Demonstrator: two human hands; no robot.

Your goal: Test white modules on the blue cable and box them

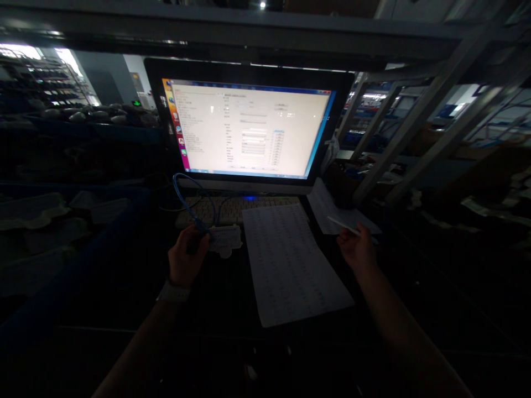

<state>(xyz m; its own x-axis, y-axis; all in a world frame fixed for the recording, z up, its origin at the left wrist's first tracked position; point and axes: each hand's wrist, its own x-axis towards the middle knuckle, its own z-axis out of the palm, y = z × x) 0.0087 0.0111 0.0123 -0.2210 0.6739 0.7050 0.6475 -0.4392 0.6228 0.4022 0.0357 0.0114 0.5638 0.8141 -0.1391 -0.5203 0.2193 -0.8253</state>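
Observation:
My left hand [187,255] is closed on the end of a blue cable [185,205], which loops up in front of the monitor. That cable end meets a flat, pale device [225,239] lying just below the keyboard; whether it is plugged in I cannot tell. In my right hand [357,249] is a slim white pen [343,225], pinched between thumb and fingers and pointing up to the left. Between my hands lies a printed sheet of paper [292,265], overlapping part of the keyboard [199,210].
A lit monitor [253,130] showing a form stands behind the keyboard. Another paper [327,207] lies at right, under the pen. A blue bin [103,249] with pale housings is at left. Metal frame posts [409,119] rise at right, and a beam [249,33] crosses overhead.

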